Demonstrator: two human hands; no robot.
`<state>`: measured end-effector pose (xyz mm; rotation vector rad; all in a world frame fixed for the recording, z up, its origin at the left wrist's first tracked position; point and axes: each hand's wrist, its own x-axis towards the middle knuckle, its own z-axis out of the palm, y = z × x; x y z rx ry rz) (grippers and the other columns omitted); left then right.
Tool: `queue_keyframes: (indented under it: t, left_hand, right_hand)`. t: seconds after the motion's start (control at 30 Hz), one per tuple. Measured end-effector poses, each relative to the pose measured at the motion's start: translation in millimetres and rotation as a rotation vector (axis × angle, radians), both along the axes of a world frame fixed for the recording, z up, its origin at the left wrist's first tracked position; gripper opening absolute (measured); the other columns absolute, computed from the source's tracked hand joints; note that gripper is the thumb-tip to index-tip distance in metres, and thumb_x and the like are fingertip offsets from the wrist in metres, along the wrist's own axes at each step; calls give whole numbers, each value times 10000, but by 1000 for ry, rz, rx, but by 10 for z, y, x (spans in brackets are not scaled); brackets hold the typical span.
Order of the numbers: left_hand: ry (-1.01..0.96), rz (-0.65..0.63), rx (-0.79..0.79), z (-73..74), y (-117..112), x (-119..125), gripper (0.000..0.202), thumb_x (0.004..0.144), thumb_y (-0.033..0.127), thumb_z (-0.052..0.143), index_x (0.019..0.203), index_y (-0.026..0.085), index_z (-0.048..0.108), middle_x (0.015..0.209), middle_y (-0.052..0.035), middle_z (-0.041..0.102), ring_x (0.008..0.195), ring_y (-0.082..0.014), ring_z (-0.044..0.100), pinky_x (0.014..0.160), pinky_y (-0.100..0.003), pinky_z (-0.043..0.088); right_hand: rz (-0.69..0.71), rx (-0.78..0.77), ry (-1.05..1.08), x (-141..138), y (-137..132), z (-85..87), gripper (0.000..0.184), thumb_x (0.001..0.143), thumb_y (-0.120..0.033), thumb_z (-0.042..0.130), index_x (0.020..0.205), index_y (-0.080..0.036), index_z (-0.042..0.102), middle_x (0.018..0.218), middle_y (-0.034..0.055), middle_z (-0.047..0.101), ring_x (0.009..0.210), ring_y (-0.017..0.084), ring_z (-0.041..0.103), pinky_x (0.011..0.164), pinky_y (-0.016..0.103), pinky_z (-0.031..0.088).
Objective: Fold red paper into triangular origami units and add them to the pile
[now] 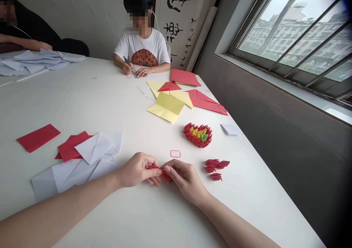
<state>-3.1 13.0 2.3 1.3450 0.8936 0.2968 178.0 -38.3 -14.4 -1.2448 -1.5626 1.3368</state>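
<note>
Left hand and right hand pinch folded red paper (2 narrow grips).

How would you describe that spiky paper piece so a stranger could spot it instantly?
On the white table, near the window edge, lies a spiky oval of folded red paper units. Its yellow and green centre sets it apart from the small all-red cluster beside it.

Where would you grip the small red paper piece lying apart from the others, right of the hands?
Pinch its middle between the fingers, coming down from above on the near side, where the right hand is. The red paper piece lies low on the white table with pointed folded ends, and sits apart from the red cluster, so the fingers likely have room.
</note>
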Motion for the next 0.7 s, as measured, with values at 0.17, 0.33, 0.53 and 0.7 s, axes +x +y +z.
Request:
queue_keyframes:
  t: [0.17, 0.33, 0.53, 0.7]
  left_hand:
    - [-54, 64, 82, -33, 5, 3, 177, 758, 291, 625, 675, 135, 619, 632, -41, 671, 611, -177, 665, 571, -264, 507]
    - [-213, 226, 181, -110, -60, 78, 134, 743, 272, 649, 715, 144, 675, 687, -25, 639, 604, -123, 570, 607, -256, 481]
    - [-237, 303, 220, -77, -148, 146, 289, 771, 357, 605, 582, 139, 624, 545, 5, 522, 559, -116, 477, 575, -251, 410]
    - [-237, 307, 192, -53, -155, 150, 309, 781, 401, 580, 624, 137, 614, 571, 1, 526, 534, -102, 422, 541, -239, 361]
  right_hand:
    - [-10, -40, -9, 27, -1, -10, 241, 814, -381, 584, 743, -152, 560, 648, 12, 588, 558, 104, 491, 503, 230, 367]
    - [-97, -72, 148, -30, 10, -57, 291, 794, -410, 602, 693, -142, 547, 632, 32, 618, 577, 128, 560, 554, 258, 439]
    - [-101, -98, 316, -83, 8, -38, 318, 746, -437, 650, 706, -131, 575, 694, 54, 666, 624, 144, 620, 590, 267, 493]
    - [-39, -155, 377, -80, -19, -11, 341, 716, -445, 677, 773, -115, 615, 757, 85, 693, 674, 169, 661, 592, 268, 506]
